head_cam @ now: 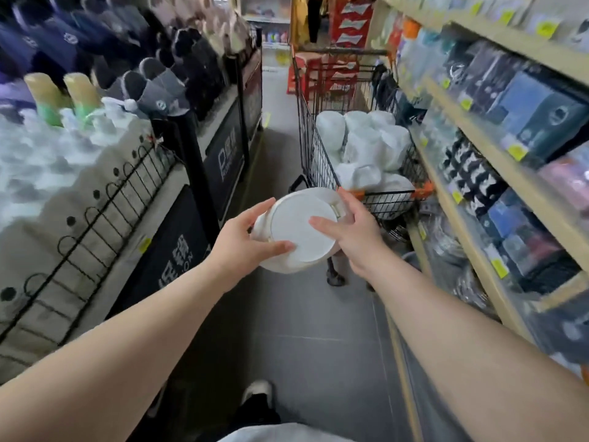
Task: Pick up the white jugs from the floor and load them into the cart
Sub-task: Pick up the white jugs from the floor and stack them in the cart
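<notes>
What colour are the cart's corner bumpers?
Orange corner bumpers on the black wire cart; head view shows them.

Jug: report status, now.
Left hand, right hand grip jug. Held short of cart. Loaded jugs heaped high. Nothing in the way.

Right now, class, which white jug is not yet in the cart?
The jug held between the left hand and right hand, short of the cart. The other jugs lie piled inside it.
</notes>
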Demonstrator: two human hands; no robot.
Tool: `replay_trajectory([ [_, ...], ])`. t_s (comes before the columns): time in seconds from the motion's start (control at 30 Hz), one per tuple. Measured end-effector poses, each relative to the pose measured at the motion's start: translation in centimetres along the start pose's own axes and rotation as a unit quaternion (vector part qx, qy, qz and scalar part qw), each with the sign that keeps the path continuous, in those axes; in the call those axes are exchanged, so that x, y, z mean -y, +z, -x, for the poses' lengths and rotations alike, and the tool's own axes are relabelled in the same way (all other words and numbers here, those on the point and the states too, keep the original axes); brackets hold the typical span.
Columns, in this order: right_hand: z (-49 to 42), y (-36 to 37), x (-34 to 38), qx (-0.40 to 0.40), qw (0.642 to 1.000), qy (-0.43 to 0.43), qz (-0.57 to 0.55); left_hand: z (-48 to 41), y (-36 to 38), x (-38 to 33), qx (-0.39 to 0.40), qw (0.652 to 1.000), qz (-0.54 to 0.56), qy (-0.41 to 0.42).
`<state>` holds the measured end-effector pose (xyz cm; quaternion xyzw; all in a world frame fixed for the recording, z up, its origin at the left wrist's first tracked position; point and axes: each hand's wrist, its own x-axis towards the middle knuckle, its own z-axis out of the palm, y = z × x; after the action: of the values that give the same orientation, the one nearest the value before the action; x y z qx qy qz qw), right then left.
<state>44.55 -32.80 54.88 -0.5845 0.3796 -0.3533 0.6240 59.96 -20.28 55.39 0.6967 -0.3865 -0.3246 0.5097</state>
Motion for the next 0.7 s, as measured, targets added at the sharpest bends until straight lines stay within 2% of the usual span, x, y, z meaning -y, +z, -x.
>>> replay_trajectory([
  [0.27, -16.6, 2.7, 1.5, -0.075, 0.997, -0.001, -0.009, -19.1, -3.0, -2.2, 0.054, 0.998, -0.019, 0.019],
  [0.5, -30.4, -0.1, 1.1, -0.129, 0.991, 0.001, 0.02, -34.5, 0.4, -2.5, 0.085, 0.996, -0.017, 0.035],
  [0.7, -42.0, -3.9, 1.2, -0.139, 0.99, 0.023, 0.034, -47.7, 4.4, -2.8, 0.103, 0.992, -0.057, 0.04],
])
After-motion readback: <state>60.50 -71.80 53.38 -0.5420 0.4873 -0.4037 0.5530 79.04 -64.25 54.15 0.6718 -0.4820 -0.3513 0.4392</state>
